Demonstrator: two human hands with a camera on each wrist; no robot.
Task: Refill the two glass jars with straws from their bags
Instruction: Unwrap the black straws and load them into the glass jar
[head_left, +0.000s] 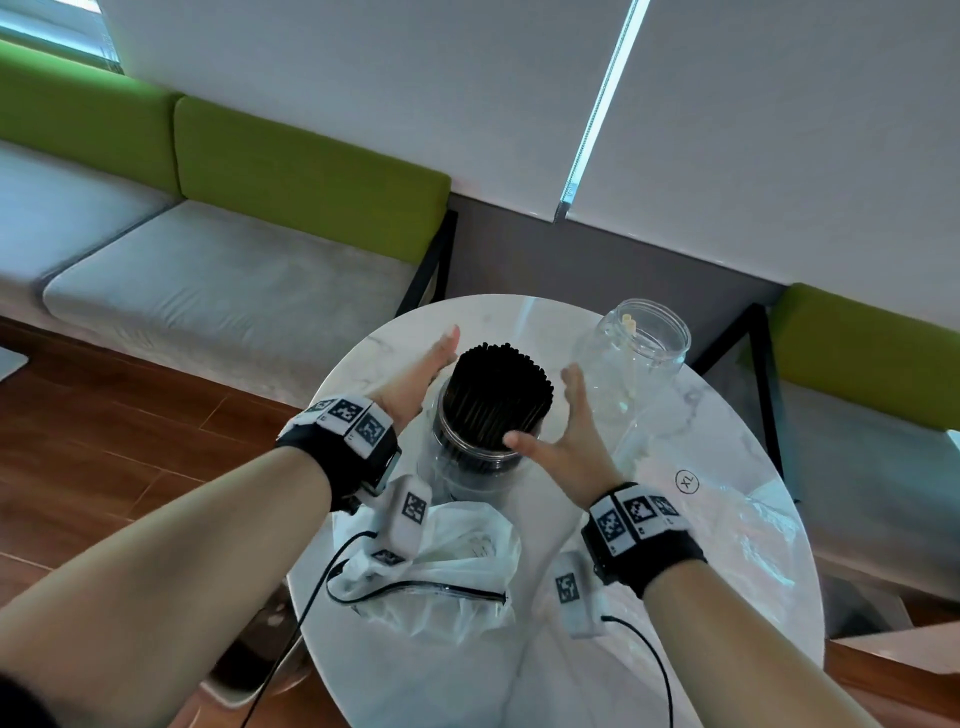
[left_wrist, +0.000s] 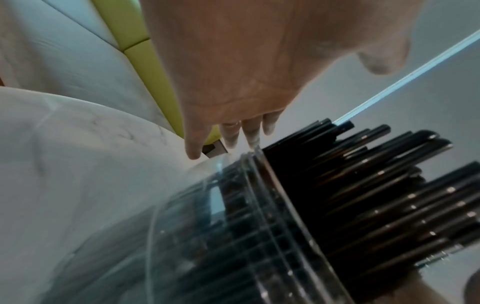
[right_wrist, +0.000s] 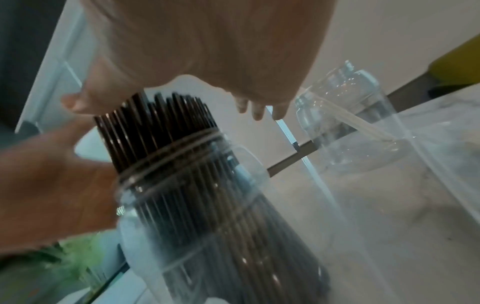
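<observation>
Round marble surface (head_left: 727, 426), seen from above in the head view. Near its middle, a glass jar (head_left: 470, 467) standing upright, packed tight with black straws (head_left: 496, 389) whose ends rise above the rim. Left hand (head_left: 415, 382) just beside the jar's left side, fingers (head_left: 447, 343) straight and released, palm turned toward the straws, grasping nothing. Right hand (head_left: 566, 441) just beside the jar's right side, fingers straight and spread, thumb near the rim on the near side, also grasping nothing. Whether either palm touches the straws: cannot tell.

Toward the far right edge of the surface, a second glass jar (head_left: 636, 358), upright, almost bare inside, with a few pale straws (head_left: 629, 325) leaning within it. At the near edge, just before the full jar, a crumpled clear plastic bag (head_left: 457, 561). Along the right edge, another clear bag (head_left: 748, 525) lying flat, with a round "XL" mark.

Left wrist view: open palm (left_wrist: 233, 72) above the jar's rim (left_wrist: 259, 185), black straw ends (left_wrist: 376, 174) sticking out. Right wrist view: blurred; right fingers (right_wrist: 255, 111) spread above the dark straws (right_wrist: 161, 123).
</observation>
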